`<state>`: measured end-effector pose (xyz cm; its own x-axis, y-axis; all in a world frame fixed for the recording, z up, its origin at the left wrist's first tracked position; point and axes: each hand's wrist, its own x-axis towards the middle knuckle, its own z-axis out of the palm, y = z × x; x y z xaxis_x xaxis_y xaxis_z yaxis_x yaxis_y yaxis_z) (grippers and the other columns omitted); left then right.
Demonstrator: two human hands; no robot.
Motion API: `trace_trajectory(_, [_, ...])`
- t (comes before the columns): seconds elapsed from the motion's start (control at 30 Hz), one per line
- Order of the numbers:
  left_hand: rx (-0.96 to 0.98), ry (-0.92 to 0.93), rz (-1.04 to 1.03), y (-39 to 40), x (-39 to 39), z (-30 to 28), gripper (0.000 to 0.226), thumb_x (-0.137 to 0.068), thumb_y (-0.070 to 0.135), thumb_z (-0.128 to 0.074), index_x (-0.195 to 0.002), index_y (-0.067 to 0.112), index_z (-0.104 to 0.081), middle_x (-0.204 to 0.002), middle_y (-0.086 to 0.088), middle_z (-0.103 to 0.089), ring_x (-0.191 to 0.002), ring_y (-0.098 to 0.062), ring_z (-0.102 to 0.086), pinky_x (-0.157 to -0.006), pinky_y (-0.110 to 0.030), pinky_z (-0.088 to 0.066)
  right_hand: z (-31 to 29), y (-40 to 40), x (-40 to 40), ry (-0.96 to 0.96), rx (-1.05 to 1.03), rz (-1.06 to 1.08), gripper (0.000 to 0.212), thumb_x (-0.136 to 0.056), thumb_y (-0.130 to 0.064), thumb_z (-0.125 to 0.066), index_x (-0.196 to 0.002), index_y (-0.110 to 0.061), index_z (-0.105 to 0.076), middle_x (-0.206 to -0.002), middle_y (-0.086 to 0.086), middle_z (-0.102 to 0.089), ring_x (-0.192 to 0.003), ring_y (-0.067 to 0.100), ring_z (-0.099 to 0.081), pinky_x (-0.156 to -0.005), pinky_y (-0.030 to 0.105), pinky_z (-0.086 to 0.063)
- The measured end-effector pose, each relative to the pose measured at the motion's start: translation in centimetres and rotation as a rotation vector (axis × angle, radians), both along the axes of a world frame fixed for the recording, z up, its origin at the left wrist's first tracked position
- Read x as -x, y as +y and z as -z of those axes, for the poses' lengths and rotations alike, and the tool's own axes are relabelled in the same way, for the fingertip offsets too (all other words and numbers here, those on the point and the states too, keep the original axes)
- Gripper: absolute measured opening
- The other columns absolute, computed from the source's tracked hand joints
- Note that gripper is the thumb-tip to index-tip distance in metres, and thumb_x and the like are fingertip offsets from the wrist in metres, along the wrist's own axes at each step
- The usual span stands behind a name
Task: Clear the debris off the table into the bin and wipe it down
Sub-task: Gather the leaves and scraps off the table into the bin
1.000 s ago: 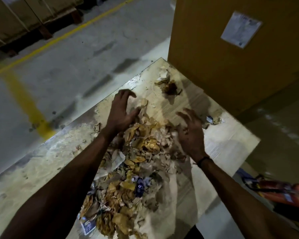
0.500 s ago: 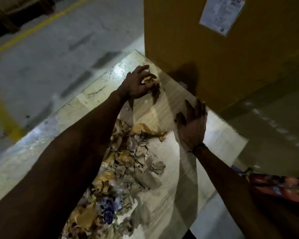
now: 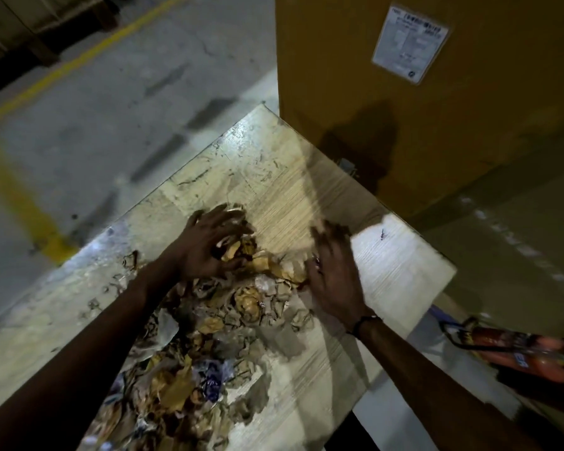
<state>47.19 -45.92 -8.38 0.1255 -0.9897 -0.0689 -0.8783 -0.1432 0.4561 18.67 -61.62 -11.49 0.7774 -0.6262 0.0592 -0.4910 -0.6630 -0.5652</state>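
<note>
A heap of torn brown paper, cardboard scraps and crumpled wrappers, the debris (image 3: 215,340), runs down the middle of the worn wooden table (image 3: 258,164). My left hand (image 3: 209,245) rests on the far end of the heap, fingers curled over some scraps. My right hand (image 3: 336,271) lies flat against the heap's right side, fingers spread and blurred by motion. No bin is in view.
A large yellow-brown carton (image 3: 420,102) with a white label (image 3: 411,42) stands against the table's far edge. A red fire extinguisher (image 3: 518,353) lies on the floor to the right. Concrete floor with yellow lines (image 3: 20,203) lies to the left.
My left hand came back from the table's far corner, dragging scraps into the heap. My right hand moved in toward the heap's right side.
</note>
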Motion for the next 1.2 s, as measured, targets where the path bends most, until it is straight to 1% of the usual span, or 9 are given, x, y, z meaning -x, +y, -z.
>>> trace_trajectory(0.07, [-0.064, 0.071, -0.116, 0.4, 0.8, -1.0, 0.085, -0.078, 0.085, -0.061, -0.154, 0.055, -0.036, -0.17, 0.014, -0.032, -0.162, -0.023, -0.017, -0.124, -0.068, -0.017, -0.5, -2.3, 1.5, -0.029, 0.028, 0.145, 0.064, -0.11, -0.045, -0.039, -0.166, -0.016, -0.03, -0.174, 0.011, -0.023, -0.161, 0.03, -0.02, -0.131, 0.042, -0.018])
trace_trajectory(0.13, [-0.017, 0.186, -0.184, -0.1, 1.1, -2.0, 0.092, -0.073, 0.087, -0.066, -0.155, 0.058, -0.033, -0.171, 0.018, -0.028, -0.161, -0.019, -0.014, -0.125, -0.063, -0.016, 0.1, -5.5, 2.8, -0.026, 0.004, 0.319, 0.072, -0.109, -0.052, -0.038, -0.165, -0.007, -0.031, -0.172, 0.02, -0.026, -0.16, 0.035, -0.022, -0.131, 0.049, -0.021])
trace_trajectory(0.23, [0.003, 0.22, -0.257, -1.3, 0.7, -1.9, 0.096, -0.075, 0.086, -0.067, -0.157, 0.041, -0.043, -0.172, 0.012, -0.027, -0.16, -0.016, -0.02, -0.126, -0.057, -0.024, 1.7, -7.7, 2.7, 0.082, -0.039, 0.446, 0.087, -0.107, -0.063, -0.029, -0.163, 0.004, -0.027, -0.172, 0.027, -0.021, -0.162, 0.039, -0.012, -0.128, 0.059, -0.021])
trace_trajectory(0.4, [-0.161, 0.192, -0.238, -2.0, 0.9, -1.3, 0.106, -0.079, 0.096, -0.043, -0.156, 0.024, -0.048, -0.166, 0.002, -0.041, -0.15, -0.022, -0.043, -0.125, -0.044, -0.034, 2.2, -2.8, -1.9, 0.139, 0.045, 0.255, 0.081, -0.108, -0.058, -0.025, -0.168, -0.004, -0.016, -0.176, 0.018, -0.008, -0.164, 0.033, -0.003, -0.133, 0.05, -0.01])
trace_trajectory(0.53, [-0.212, 0.151, -0.228, -0.4, 2.0, -3.1, 0.091, -0.086, 0.088, -0.033, -0.16, 0.035, -0.038, -0.169, 0.0, -0.038, -0.161, -0.023, -0.022, -0.13, -0.056, -0.01, 1.3, 4.3, -5.7, 0.016, -0.076, 0.057, 0.073, -0.109, -0.05, -0.025, -0.169, -0.009, -0.015, -0.177, 0.009, -0.008, -0.165, 0.021, 0.0, -0.134, 0.04, -0.003])
trace_trajectory(0.7, [-0.041, 0.231, -0.397, 4.3, 1.3, -5.2, 0.081, -0.094, 0.082, -0.034, -0.16, 0.036, -0.038, -0.171, 0.0, -0.033, -0.158, -0.023, -0.029, -0.127, -0.061, -0.019, 0.3, 5.6, -7.0, -0.211, -0.36, 0.024, 0.07, -0.111, -0.044, -0.032, -0.17, -0.011, -0.01, -0.178, 0.003, -0.006, -0.164, 0.015, -0.004, -0.133, 0.043, -0.01])
trace_trajectory(0.83, [0.118, 0.306, -0.615, 9.5, 0.5, -6.9, 0.055, -0.104, 0.065, -0.045, -0.15, 0.035, -0.052, -0.165, 0.01, -0.042, -0.152, -0.014, -0.038, -0.124, -0.047, -0.031, -0.8, 3.7, -9.2, -0.176, -0.44, 0.006, 0.074, -0.108, -0.063, -0.029, -0.17, -0.024, -0.016, -0.177, -0.007, -0.01, -0.163, 0.007, -0.006, -0.13, 0.024, -0.006])
trace_trajectory(0.97, [0.179, 0.323, -0.845, 16.7, 0.7, -6.9, 0.045, -0.105, 0.053, -0.052, -0.143, 0.03, -0.059, -0.156, 0.015, -0.051, -0.141, -0.002, -0.044, -0.114, -0.031, -0.035, -0.2, 3.6, -11.2, -0.098, -0.317, -0.137, 0.066, -0.106, -0.057, -0.027, -0.165, -0.027, -0.034, -0.175, -0.002, -0.024, -0.163, 0.017, -0.015, -0.131, 0.037, -0.011])
trace_trajectory(1.2, [0.286, 0.472, -1.221, 30.7, 3.8, -2.7, 0.033, -0.108, 0.032, -0.053, -0.137, 0.024, -0.068, -0.154, 0.007, -0.057, -0.146, -0.005, -0.046, -0.125, -0.041, -0.033, 1.2, 4.7, -10.2, -0.165, -0.258, -0.258, 0.061, -0.112, -0.054, -0.031, -0.161, -0.019, -0.043, -0.172, 0.003, -0.032, -0.161, 0.02, -0.024, -0.13, 0.045, -0.023])
